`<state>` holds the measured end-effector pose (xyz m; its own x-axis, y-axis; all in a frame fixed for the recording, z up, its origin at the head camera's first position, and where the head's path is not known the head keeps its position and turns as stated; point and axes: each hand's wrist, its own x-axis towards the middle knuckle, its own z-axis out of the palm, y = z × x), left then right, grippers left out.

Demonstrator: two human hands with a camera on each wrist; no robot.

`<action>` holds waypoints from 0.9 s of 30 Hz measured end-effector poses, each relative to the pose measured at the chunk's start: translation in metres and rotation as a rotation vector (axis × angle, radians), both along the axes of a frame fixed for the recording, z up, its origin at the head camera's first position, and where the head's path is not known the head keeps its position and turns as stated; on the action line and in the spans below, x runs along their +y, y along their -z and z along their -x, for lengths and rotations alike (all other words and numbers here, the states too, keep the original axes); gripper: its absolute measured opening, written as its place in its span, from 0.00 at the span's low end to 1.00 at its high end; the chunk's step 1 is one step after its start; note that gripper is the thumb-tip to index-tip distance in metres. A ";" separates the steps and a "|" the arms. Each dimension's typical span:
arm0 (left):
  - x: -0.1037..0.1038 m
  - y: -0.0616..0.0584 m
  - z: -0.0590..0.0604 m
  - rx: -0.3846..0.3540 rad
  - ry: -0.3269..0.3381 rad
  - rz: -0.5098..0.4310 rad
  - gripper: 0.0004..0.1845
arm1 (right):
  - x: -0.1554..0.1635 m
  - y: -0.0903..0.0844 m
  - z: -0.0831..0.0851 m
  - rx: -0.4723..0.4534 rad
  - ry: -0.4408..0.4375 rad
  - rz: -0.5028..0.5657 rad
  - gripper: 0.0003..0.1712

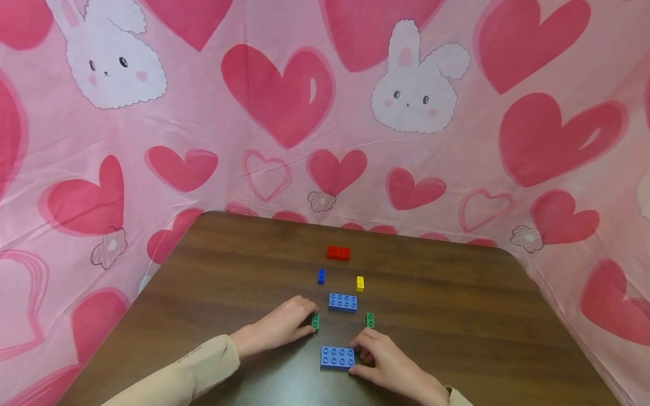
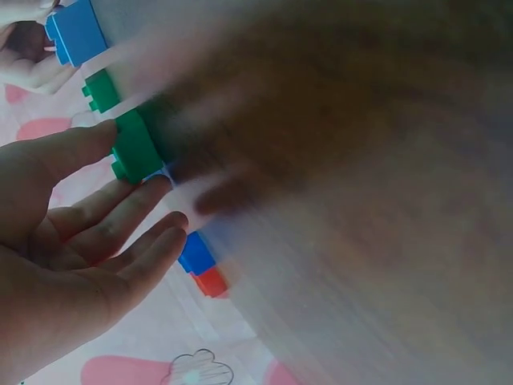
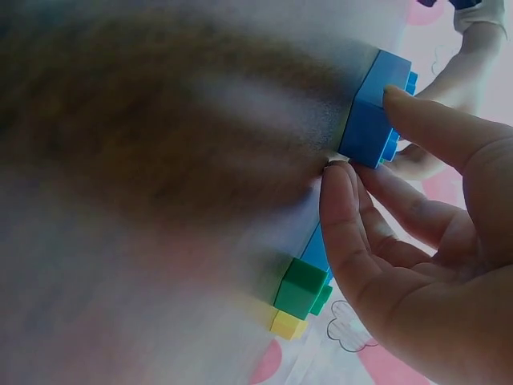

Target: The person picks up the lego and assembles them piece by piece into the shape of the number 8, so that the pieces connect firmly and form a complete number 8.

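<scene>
My left hand pinches a small green brick between thumb and fingers on the table; the left wrist view shows the same green brick between the fingertips. My right hand holds the right end of a light blue eight-stud brick nearest me. In the right wrist view, thumb and index finger meet that blue brick on two sides. Just beyond the right hand lies a second green brick. Farther up is another light blue brick.
Beyond these stand a small dark blue brick, a small yellow brick and a red brick at the back. The brown wooden table has rounded far corners. A pink cloth with hearts and rabbits hangs around it.
</scene>
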<state>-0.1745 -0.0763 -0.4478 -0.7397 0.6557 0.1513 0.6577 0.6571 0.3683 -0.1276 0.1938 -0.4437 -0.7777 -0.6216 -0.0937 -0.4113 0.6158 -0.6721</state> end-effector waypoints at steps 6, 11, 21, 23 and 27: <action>0.000 0.000 -0.001 -0.020 -0.018 -0.003 0.15 | 0.000 0.001 0.001 -0.004 0.002 -0.009 0.19; -0.002 0.000 -0.003 -0.013 -0.019 -0.002 0.15 | 0.000 0.001 0.001 -0.008 0.006 -0.014 0.19; -0.002 -0.011 -0.009 -0.050 -0.004 -0.026 0.15 | -0.001 0.002 0.001 0.004 0.012 -0.022 0.19; -0.001 -0.014 -0.011 -0.075 0.000 -0.027 0.15 | -0.001 0.002 0.001 0.010 0.010 -0.021 0.19; 0.001 -0.019 -0.016 -0.085 0.019 -0.021 0.15 | -0.001 0.002 0.001 0.020 0.007 -0.012 0.19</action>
<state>-0.1580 -0.0749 -0.4290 -0.7377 0.6673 0.1022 0.6360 0.6362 0.4368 -0.1284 0.1929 -0.4452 -0.7835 -0.6154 -0.0860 -0.4203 0.6267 -0.6562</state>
